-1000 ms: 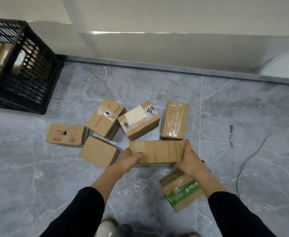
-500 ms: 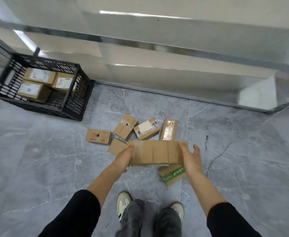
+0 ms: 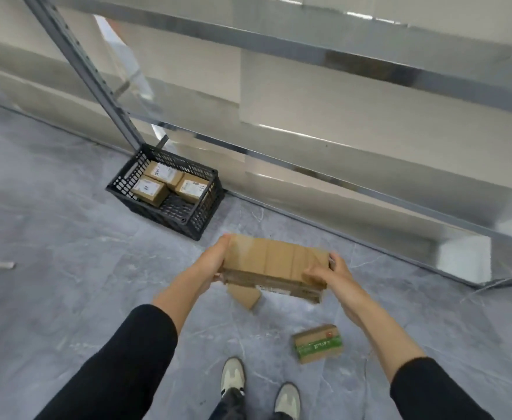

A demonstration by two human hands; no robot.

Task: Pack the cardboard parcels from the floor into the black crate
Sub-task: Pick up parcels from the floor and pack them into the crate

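A long parcel lifted clear of the floor, the black crate partly filled.

We see a long flat cardboard parcel (image 3: 274, 262) held level above the floor, plain brown with creases across its top and a label on its near side. Under it a corner of another plain parcel (image 3: 244, 295) peeks out on the floor. Nearer us lies a small parcel with a green band (image 3: 318, 344). The black crate (image 3: 200, 215) of open lattice stands on the floor by the wall, with three labelled parcels (image 3: 150, 190) inside, close together at its far end.
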